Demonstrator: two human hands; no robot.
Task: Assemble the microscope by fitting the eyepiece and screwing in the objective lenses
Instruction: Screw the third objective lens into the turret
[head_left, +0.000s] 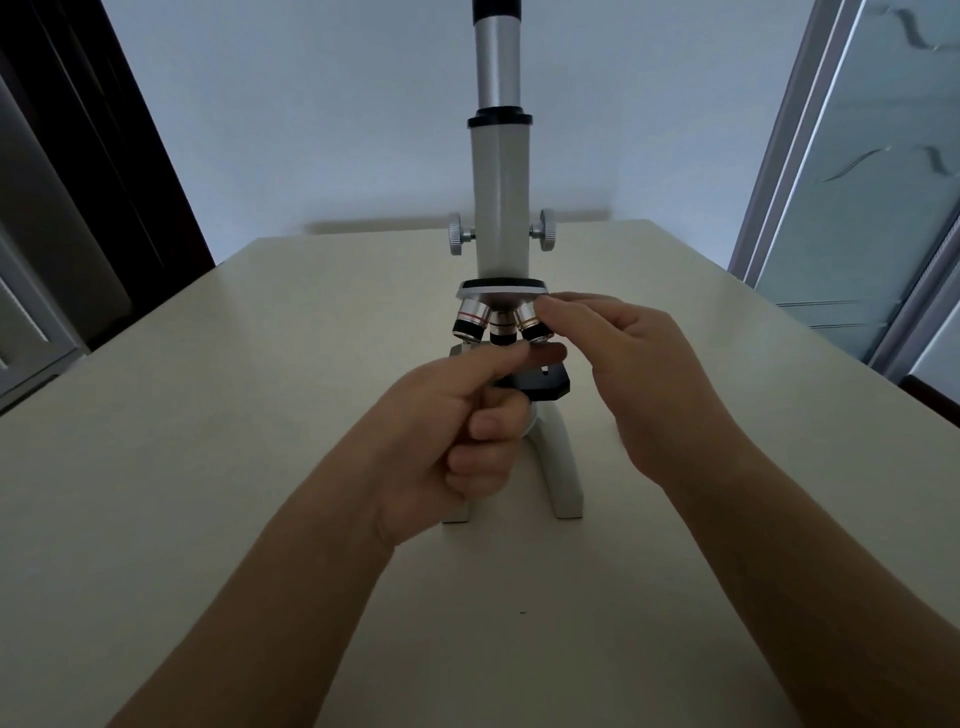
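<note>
The white microscope (500, 208) stands upright on the cream table (208, 415). A black eyepiece (496, 9) sits on top of its silver tube. Three objective lenses hang from the nosepiece (501, 288): a left lens (471, 322), a middle lens (503, 331) and a right lens (531, 323). My right hand (628, 379) pinches the right lens with thumb and fingertips, just under the nosepiece rim. My left hand (457, 426) is in front of the stage (550, 385); its index finger stretches out beneath the lenses and the other fingers are curled, with nothing visible in them.
Focus knobs (457, 235) stick out on both sides of the microscope's body. Its white foot (563, 478) rests on the table, partly hidden by my left hand. A dark door frame is at the left, a frosted glass panel (857, 208) at the right.
</note>
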